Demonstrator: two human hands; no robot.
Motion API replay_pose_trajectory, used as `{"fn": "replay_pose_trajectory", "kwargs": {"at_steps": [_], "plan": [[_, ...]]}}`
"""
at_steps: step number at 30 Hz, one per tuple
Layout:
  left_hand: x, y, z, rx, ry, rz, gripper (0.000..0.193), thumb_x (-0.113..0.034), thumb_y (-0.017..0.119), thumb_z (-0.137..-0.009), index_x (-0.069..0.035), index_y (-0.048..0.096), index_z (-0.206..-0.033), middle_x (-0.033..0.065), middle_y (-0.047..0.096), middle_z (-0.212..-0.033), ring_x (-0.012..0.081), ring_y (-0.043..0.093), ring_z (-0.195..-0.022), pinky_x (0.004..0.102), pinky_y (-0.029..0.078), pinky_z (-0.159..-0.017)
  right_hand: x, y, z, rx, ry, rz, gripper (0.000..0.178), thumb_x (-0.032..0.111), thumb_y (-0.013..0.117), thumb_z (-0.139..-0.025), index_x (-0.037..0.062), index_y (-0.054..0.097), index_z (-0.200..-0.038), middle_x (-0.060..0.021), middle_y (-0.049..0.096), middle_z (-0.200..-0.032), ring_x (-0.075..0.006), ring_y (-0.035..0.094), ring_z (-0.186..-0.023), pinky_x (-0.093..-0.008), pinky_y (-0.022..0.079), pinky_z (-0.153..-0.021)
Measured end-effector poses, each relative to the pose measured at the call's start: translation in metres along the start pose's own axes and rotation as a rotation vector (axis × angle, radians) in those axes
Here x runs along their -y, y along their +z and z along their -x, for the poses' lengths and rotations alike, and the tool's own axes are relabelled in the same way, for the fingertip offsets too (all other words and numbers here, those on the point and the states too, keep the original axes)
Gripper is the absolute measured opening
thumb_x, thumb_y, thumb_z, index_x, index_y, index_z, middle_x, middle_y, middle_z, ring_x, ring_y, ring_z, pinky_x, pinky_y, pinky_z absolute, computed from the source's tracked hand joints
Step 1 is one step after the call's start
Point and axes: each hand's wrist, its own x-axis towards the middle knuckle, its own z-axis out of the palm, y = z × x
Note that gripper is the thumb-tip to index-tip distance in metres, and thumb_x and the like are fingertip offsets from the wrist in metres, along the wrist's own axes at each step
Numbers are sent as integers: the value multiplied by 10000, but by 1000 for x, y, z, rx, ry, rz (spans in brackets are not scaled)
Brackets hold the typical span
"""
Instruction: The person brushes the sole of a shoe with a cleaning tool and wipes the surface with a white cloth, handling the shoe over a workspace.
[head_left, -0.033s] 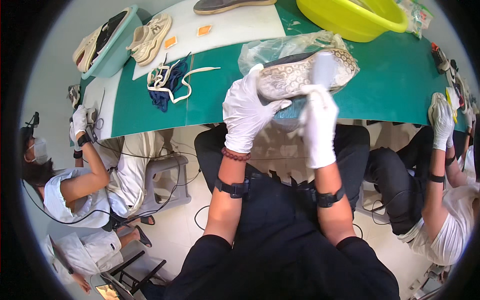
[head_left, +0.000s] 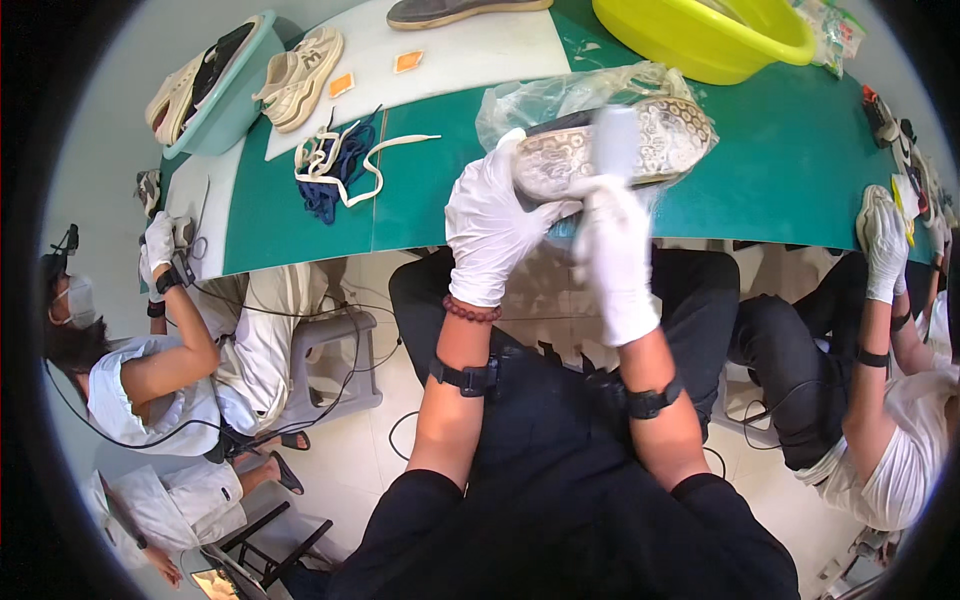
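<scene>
My gloved left hand [head_left: 488, 225] grips one end of a shoe [head_left: 678, 138], turned so its pale, patterned sole faces up with whitish foam on it. The shoe lies over a crumpled clear plastic bag [head_left: 505, 105] at the table's near edge. In my gloved right hand [head_left: 615, 260] is a pale grey brush [head_left: 615, 145], smeared by motion, its head laid across the middle of the sole. The brush's underside is hidden.
White laces with dark blue cloth [head_left: 340, 165] lie left on the green table [head_left: 790, 165]. Beyond stand a yellow basin [head_left: 690, 50], a beige sneaker [head_left: 300, 80] and a light-blue basin [head_left: 210, 115] of shoes. People sit at both sides; cables run by a grey stool [head_left: 335, 370].
My right hand and the brush have slid left along the sole, baring more of its right part. My left hand and the shoe stay put.
</scene>
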Motion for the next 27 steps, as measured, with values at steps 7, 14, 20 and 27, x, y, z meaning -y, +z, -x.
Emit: {"fn": "replay_pose_trajectory", "kwargs": {"at_steps": [7, 14, 20, 27], "plan": [[5, -1, 1, -19, 21, 56, 980, -579, 877, -603, -103, 530, -1386, 134, 661, -1212, 319, 630, -1086, 407, 511, -938, 50, -15, 0, 44, 487, -360, 218, 162, 485, -1044, 66, 680, -1053, 69, 464, -559, -16, 362, -395, -214, 239, -352], [7, 3, -2, -64, 76, 23, 941, -478, 906, -599, -83, 525, -1363, 143, 677, -1105, 321, 640, -1007, 420, 521, -888, 44, 13, 11, 120, 433, -351, 198, 113, 476, -1021, 88, 672, -1002, 65, 486, -657, -23, 392, -467, -225, 320, -423], [9, -1, 1, -63, 53, 64, 940, -489, 902, -607, -91, 523, -1370, 137, 681, -1108, 321, 642, -1021, 414, 523, -884, 65, -10, 8, 166, 624, -372, 216, 136, 479, -1039, 104, 692, -1055, 66, 478, -609, -20, 387, -413, -217, 304, -350], [2, -3, -2, -8, -1, 7, 946, -565, 880, -609, -119, 545, -1372, 124, 664, -1211, 312, 635, -1054, 399, 514, -917, 29, -6, 6, -28, 437, -373, 202, 145, 494, -1038, 51, 671, -1065, 63, 473, -578, -14, 360, -394, -203, 259, -359]]}}
